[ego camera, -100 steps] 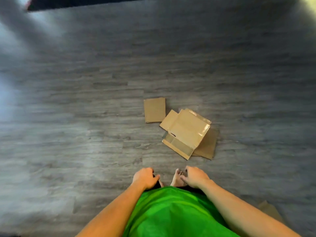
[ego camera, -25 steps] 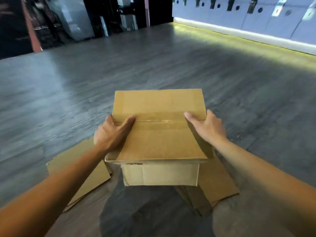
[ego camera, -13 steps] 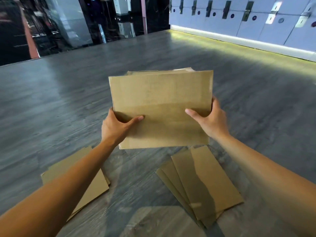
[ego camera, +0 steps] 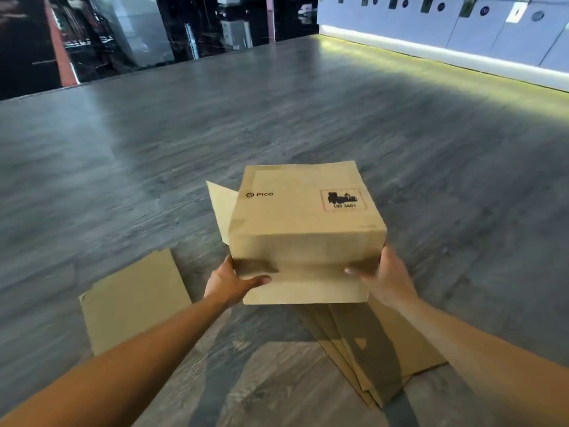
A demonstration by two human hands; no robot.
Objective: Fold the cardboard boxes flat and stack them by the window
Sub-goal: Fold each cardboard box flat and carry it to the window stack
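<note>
One box [ego camera: 303, 229] between two hands [ego camera: 308, 280]

A grey wood-plank floor [ego camera: 215, 143] fills the room, blurred at the left. Along the far left runs dark reflective glass [ego camera: 147, 29] with a reddish upright post [ego camera: 60, 47]. At the far right stands a pale blue panelled wall [ego camera: 462, 23], a bright light strip [ego camera: 431, 52] at its base casting a yellowish glow on the floor.

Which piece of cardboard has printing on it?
The cardboard box held by the left hand and right hand; the flat single sheet and fanned pile show none.
</note>
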